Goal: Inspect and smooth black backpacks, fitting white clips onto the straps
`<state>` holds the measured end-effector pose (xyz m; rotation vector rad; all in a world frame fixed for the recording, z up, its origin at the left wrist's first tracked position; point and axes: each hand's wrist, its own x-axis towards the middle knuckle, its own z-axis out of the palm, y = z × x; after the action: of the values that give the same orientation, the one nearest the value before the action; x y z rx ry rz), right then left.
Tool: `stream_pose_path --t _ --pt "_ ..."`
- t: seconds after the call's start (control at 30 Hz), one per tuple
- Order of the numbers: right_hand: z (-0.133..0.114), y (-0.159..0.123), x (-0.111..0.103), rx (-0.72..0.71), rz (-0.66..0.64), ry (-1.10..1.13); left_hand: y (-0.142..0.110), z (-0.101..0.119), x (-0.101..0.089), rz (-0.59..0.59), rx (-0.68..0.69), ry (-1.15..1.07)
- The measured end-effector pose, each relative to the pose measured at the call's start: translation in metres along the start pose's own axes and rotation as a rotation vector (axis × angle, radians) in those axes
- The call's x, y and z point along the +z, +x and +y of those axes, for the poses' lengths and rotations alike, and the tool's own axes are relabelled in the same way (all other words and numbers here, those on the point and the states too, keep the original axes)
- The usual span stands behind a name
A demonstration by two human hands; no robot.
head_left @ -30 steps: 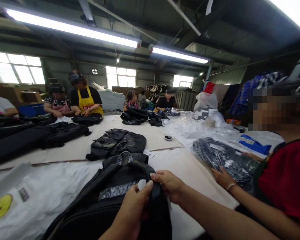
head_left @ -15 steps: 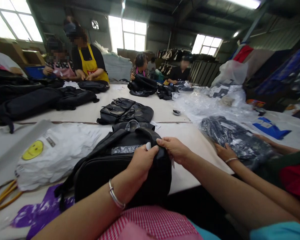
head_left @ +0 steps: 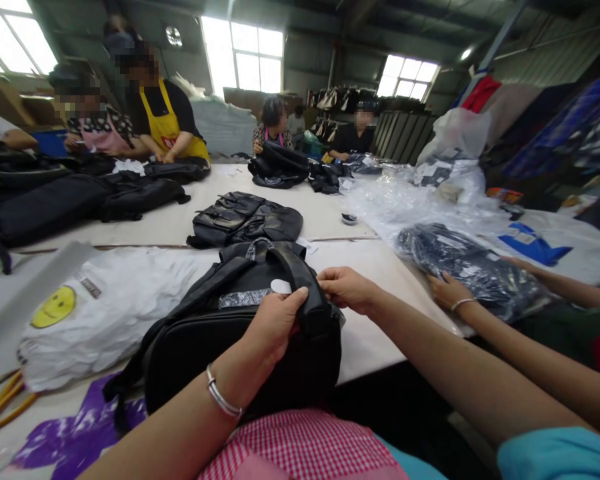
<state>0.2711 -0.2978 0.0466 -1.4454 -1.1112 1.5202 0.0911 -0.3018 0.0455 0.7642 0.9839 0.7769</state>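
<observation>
A black backpack point(head_left: 240, 360) lies on the table directly in front of me, with a clear-wrapped strip point(head_left: 245, 298) across it. My left hand point(head_left: 275, 323) is closed on one of its shoulder straps point(head_left: 300, 273), thumb on top. A round white tag point(head_left: 281, 287) shows just above that thumb. On the strap's other side, my right hand point(head_left: 349, 290) has its fingertips pinched together close to the strap edge; what sits between them is hidden. Behind this bag lies another black backpack point(head_left: 245, 220).
White plastic bags with a smiley print point(head_left: 115, 300), a purple plastic piece point(head_left: 75, 427) and yellow-handled scissors point(head_left: 7, 400) lie left. At right, a co-worker's hands point(head_left: 450, 293) hold a plastic-wrapped bag point(head_left: 460, 267). A tape roll point(head_left: 349, 219) sits farther back; several people work behind.
My left hand has moved slightly left and down, pulling the strap up into an arch. The white tag now shows flat. My right fingertips have slipped to the strap's right side.
</observation>
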Motion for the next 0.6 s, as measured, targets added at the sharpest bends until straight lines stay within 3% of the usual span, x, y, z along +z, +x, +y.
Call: stream_pose_path --t 0.13,0.37,0.6 --pt "-0.002 0.008 -0.001 -0.029 -0.058 0.038 0.0 -0.002 -0.003 0.002 0.022 0.009" --pt "-0.02 0.0 -0.013 -0.005 -0.031 0.153 0.006 -0.009 -0.007 0.022 0.071 0.047" --pt "-0.027 0.006 -0.009 -0.044 -0.209 0.129 0.01 -0.009 -0.013 0.023 0.138 0.165"
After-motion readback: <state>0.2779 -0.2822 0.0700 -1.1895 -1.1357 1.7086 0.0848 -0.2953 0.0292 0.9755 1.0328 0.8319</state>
